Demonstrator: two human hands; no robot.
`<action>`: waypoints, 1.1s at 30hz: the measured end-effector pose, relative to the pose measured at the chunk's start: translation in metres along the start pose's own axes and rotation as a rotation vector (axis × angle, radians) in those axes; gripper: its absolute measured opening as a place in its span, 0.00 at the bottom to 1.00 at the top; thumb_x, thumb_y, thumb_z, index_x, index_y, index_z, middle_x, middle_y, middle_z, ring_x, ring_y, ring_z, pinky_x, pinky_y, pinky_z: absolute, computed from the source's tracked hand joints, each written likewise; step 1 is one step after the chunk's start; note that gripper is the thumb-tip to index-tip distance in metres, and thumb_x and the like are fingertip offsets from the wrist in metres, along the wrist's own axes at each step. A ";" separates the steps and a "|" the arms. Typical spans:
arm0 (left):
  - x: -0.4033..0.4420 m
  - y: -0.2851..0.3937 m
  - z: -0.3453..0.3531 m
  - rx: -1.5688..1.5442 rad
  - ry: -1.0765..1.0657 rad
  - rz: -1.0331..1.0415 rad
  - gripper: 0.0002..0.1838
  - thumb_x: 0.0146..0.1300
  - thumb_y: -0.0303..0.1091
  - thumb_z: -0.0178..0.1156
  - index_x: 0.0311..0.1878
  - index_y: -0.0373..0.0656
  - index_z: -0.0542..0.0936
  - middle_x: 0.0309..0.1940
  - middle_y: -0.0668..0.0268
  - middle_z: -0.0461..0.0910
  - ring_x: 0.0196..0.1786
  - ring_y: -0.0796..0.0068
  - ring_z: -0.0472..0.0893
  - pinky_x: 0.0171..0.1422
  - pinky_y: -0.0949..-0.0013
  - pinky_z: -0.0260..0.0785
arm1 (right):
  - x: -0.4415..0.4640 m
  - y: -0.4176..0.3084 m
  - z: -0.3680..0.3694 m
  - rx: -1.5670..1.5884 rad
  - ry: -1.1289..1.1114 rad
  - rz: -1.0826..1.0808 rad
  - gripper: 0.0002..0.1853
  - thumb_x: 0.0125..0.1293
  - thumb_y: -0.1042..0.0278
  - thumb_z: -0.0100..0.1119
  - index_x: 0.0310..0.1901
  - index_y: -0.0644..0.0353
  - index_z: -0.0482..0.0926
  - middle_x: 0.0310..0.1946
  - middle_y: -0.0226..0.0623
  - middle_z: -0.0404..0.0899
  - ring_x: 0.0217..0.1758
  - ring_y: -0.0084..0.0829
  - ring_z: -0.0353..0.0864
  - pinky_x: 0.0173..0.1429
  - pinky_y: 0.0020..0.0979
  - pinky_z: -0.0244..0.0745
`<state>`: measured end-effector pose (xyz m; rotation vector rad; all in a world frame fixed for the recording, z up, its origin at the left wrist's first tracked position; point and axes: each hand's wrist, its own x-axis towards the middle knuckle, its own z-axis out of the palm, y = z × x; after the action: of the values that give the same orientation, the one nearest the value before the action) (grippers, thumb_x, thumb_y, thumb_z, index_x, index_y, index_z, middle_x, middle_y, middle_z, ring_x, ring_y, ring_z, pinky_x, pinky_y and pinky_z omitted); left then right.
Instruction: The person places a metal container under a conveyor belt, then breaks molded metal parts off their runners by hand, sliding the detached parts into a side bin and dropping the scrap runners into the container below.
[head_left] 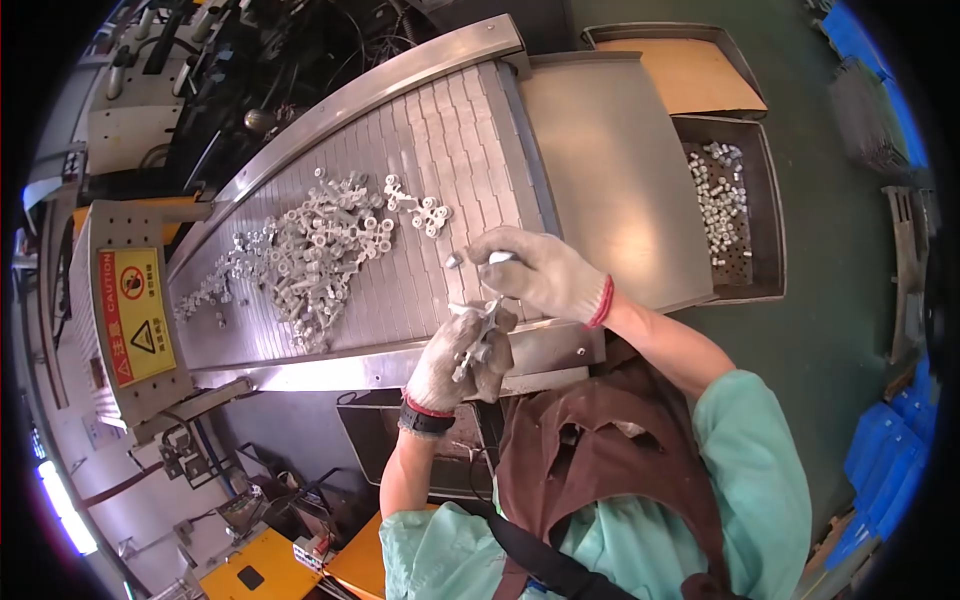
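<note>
A slatted metal conveyor (450, 120) runs across the view, its right end meeting a smooth metal plate (600, 170). Beyond the plate sit two bins: the far bin (740, 52) has a tan sheet (690, 78) in it, and the near bin (770, 215) contains many small silvery pieces (722, 215). At the conveyor's left end stands a yellow and red caution sign (140, 315). A heap of gray metal castings (325, 235) lies on the slats, with a few castings (430, 216) at its right edge, nearer the right hand.

Both hands wear pale gloves with red cuffs. The right hand (535, 272), over the conveyor, has its fingers curled around a small shiny metal piece (501, 257). Just below it, the left hand (465, 350), a black wristband (427, 418) at its wrist, grips a branched metal casting (484, 342) near the conveyor's side rail. A small silvery bit (454, 261) shows just beside the right fingertips.
</note>
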<state>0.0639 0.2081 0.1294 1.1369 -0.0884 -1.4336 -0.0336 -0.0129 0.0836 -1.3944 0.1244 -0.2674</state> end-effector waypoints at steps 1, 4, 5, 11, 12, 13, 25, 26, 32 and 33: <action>0.004 -0.003 -0.007 0.084 0.044 0.031 0.33 0.84 0.57 0.65 0.69 0.33 0.78 0.32 0.60 0.84 0.24 0.72 0.82 0.25 0.70 0.71 | 0.000 0.006 -0.002 0.018 -0.058 0.075 0.36 0.85 0.33 0.65 0.68 0.64 0.85 0.59 0.33 0.86 0.57 0.29 0.90 0.59 0.39 0.88; 0.010 0.000 -0.006 0.454 0.229 0.084 0.28 0.79 0.48 0.72 0.69 0.34 0.81 0.35 0.65 0.86 0.28 0.77 0.82 0.31 0.72 0.73 | -0.005 0.015 0.004 0.251 0.034 0.296 0.42 0.80 0.23 0.64 0.69 0.60 0.84 0.48 0.31 0.86 0.50 0.23 0.87 0.52 0.31 0.85; 0.012 -0.003 -0.003 0.588 0.256 0.133 0.29 0.78 0.48 0.73 0.68 0.34 0.82 0.36 0.65 0.86 0.29 0.77 0.83 0.31 0.73 0.73 | -0.007 0.016 0.007 0.298 0.068 0.395 0.42 0.81 0.23 0.61 0.68 0.61 0.84 0.45 0.33 0.86 0.45 0.23 0.87 0.48 0.29 0.85; 0.020 0.003 -0.003 1.389 0.298 0.089 0.35 0.70 0.53 0.78 0.71 0.39 0.84 0.57 0.51 0.94 0.52 0.57 0.96 0.61 0.54 0.86 | 0.000 0.026 0.005 0.240 0.030 0.648 0.27 0.85 0.41 0.61 0.58 0.62 0.84 0.36 0.30 0.86 0.30 0.22 0.84 0.33 0.27 0.79; 0.021 0.001 -0.005 1.438 0.271 0.084 0.35 0.71 0.54 0.78 0.72 0.39 0.84 0.58 0.52 0.94 0.53 0.56 0.95 0.62 0.54 0.85 | 0.001 0.030 0.008 0.262 0.065 0.695 0.26 0.85 0.42 0.61 0.57 0.62 0.84 0.36 0.30 0.85 0.29 0.21 0.84 0.31 0.27 0.78; 0.021 -0.002 -0.009 1.486 0.244 0.078 0.36 0.71 0.55 0.77 0.72 0.39 0.84 0.59 0.52 0.94 0.54 0.55 0.95 0.63 0.53 0.85 | 0.001 0.038 0.014 0.225 0.114 0.608 0.25 0.84 0.43 0.62 0.58 0.63 0.85 0.35 0.29 0.85 0.27 0.20 0.83 0.28 0.26 0.76; 0.005 0.002 -0.043 0.487 0.242 -0.072 0.22 0.82 0.40 0.64 0.71 0.37 0.80 0.36 0.71 0.81 0.32 0.83 0.78 0.36 0.72 0.72 | 0.031 0.033 0.033 -0.304 0.105 0.492 0.27 0.81 0.43 0.67 0.58 0.64 0.91 0.42 0.41 0.93 0.44 0.30 0.92 0.49 0.38 0.86; 0.005 0.002 -0.047 0.479 0.242 -0.079 0.22 0.83 0.41 0.64 0.70 0.38 0.80 0.36 0.71 0.81 0.31 0.83 0.78 0.35 0.72 0.72 | 0.032 0.034 0.034 -0.359 0.096 0.472 0.27 0.81 0.43 0.67 0.58 0.64 0.91 0.43 0.42 0.93 0.46 0.31 0.93 0.52 0.39 0.86; 0.010 0.002 -0.076 0.327 0.149 -0.085 0.22 0.87 0.47 0.59 0.67 0.37 0.80 0.32 0.69 0.81 0.27 0.78 0.80 0.31 0.71 0.72 | 0.031 0.052 0.044 -0.341 0.148 0.337 0.28 0.82 0.44 0.67 0.62 0.65 0.89 0.49 0.46 0.92 0.46 0.33 0.93 0.54 0.38 0.86; 0.011 0.003 -0.082 0.203 0.103 -0.124 0.22 0.87 0.47 0.57 0.66 0.37 0.79 0.32 0.68 0.81 0.27 0.78 0.80 0.31 0.71 0.73 | 0.031 0.049 0.046 -0.247 0.154 0.366 0.28 0.82 0.47 0.66 0.64 0.67 0.87 0.49 0.43 0.92 0.44 0.29 0.92 0.50 0.35 0.86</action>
<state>0.1228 0.2443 0.0835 1.4021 -0.0940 -1.4973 0.0135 0.0305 0.0453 -1.5629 0.5493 -0.0535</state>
